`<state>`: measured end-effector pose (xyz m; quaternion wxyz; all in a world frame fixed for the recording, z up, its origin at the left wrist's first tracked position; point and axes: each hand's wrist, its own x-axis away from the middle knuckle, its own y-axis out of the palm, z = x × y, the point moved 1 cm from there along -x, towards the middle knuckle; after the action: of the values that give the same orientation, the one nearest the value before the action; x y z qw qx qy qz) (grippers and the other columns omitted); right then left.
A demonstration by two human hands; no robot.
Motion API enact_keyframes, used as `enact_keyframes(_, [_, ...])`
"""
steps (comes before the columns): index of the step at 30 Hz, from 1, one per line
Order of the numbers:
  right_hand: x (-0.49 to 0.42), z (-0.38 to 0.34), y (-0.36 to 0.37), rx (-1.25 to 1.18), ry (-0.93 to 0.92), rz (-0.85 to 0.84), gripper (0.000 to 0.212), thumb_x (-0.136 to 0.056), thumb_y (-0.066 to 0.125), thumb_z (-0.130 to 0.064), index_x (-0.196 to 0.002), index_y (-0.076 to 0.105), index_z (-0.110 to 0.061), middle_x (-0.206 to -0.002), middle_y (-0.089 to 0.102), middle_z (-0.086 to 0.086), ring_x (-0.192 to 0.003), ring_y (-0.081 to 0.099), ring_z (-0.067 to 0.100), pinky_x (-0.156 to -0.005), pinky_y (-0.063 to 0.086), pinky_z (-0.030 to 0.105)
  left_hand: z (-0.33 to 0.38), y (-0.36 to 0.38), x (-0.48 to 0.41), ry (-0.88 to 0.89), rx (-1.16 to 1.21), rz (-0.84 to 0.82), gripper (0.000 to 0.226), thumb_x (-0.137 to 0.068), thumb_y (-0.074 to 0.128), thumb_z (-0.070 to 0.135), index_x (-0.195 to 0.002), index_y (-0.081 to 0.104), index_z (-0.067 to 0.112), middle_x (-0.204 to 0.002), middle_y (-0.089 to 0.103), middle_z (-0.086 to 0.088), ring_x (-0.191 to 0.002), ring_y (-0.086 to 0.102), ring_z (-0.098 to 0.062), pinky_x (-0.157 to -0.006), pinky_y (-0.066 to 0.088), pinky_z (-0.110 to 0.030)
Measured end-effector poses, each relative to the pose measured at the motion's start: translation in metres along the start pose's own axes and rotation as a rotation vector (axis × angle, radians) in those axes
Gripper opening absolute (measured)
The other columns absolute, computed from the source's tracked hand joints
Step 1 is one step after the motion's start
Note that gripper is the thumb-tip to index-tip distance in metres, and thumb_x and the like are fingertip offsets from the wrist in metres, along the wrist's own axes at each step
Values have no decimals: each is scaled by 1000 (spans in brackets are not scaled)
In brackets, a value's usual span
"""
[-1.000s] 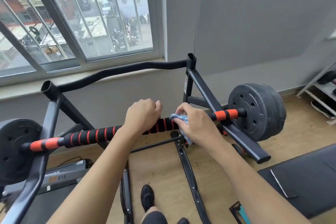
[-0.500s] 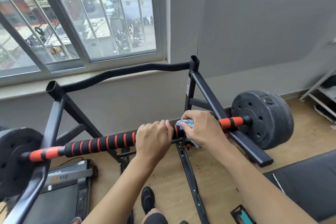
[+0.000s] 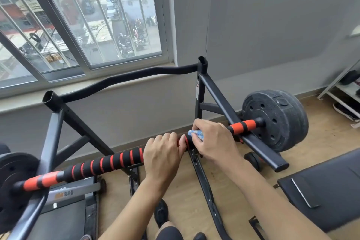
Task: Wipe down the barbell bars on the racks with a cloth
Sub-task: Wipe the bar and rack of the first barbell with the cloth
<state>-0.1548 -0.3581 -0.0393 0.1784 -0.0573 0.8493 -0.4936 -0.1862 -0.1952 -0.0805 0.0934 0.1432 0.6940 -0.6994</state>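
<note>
Shifted rightward along the barbell bar (image 3: 109,163) over the last 1 second: left hand (image 3: 162,159) now just beside right hand (image 3: 214,142), with barely a gap between. Lies across the 2 sloping arms of the rack (image 3: 220,93), below the window, loaded at the right end with a weight plate (image 3: 276,119). Looks heavy and rigid as a whole, unlikely to roll under a wipe. Probably gives a little at the ribbed black-and-orange foam sleeve, soft and grippy, so likely to drag on the cloth (image 3: 196,135) and to need firm pressure. Best taken overhand on the foam beside the patch being wiped, as seen now: left fingers curled over the top of the bar to steady, right fingers clamping the light, limp blue cloth against the foam. Hides most of the cloth under the right palm; cannot tell the extent of wrap round the bar. Cuts off the left-end plate (image 3: 13,169) at the frame edge and conceals the bar's underside and the right thumb.
</note>
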Motion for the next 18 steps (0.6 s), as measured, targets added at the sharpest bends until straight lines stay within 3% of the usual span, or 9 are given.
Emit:
enact_keyframes(3, [-5,1,-2,0,51,-68,11,-89,62,-33,-84,55,-25,-77,61,-8,-76,58,18,-65,37,32,1,-5,12,26,-69,-76,48,-113,33,44,-76,51,20,-65,49,0,-56,49,-25,-54,32,-38])
enact_keyframes(6, [-8,5,-7,-34,110,-152,12,-85,62,-34,-81,55,-26,-69,59,-7,-71,57,17,-62,46,35,-9,-29,-12,67,-145,-162,47,-109,30,36,-75,59,22,-60,43,4,-52,57,-27,-49,24,-30])
enact_keyframes(8, [-7,6,-9,-36,118,-179,14,-84,64,-36,-80,54,-27,-68,60,-6,-69,58,16,-63,51,36,-15,-33,-42,6,98,-350,54,-107,29,47,-74,59,18,-62,57,2,-62,63,-30,-56,37,-33])
enact_keyframes(9, [-7,6,-9,-27,116,-171,15,-84,64,-37,-80,55,-27,-68,61,-6,-69,58,15,-64,52,36,-17,-29,-49,-45,241,-513,55,-107,24,49,-84,62,16,-67,68,-1,-65,67,-28,-63,45,-34])
enact_keyframes(11, [-6,6,-8,-19,102,-136,14,-84,64,-37,-80,57,-26,-69,62,-7,-70,59,14,-65,52,36,-12,-22,-51,-34,372,-718,46,-105,24,35,-104,62,10,-75,77,-8,-67,74,-28,-71,56,-38])
enact_keyframes(13, [-7,4,-7,-24,99,-120,12,-84,64,-37,-80,59,-27,-69,63,-8,-71,59,14,-66,52,37,-9,-21,-30,62,109,-492,33,-106,31,24,-97,59,9,-82,75,-10,-75,72,-36,-64,52,-38])
enact_keyframes(14, [-8,4,-7,-33,106,-128,12,-83,64,-38,-79,60,-28,-69,63,-8,-71,60,14,-67,53,37,-6,-24,-19,39,32,-396,38,-108,31,28,-82,55,16,-76,71,-9,-70,70,-38,-58,49,-38])
enact_keyframes(16, [-11,5,-7,-47,128,-152,11,-82,64,-38,-78,61,-28,-67,62,-8,-70,60,13,-66,54,37,1,-20,-2,-21,97,-269,45,-108,32,36,-66,42,23,-57,59,-5,-50,60,-33,-48,42,-38])
enact_keyframes(18, [-13,5,-9,-40,141,-176,10,-81,62,-39,-77,61,-30,-67,62,-8,-70,60,12,-66,54,36,6,-8,9,-5,62,-95,44,-110,35,36,-69,43,24,-57,54,-2,-50,54,-28,-50,38,-39])
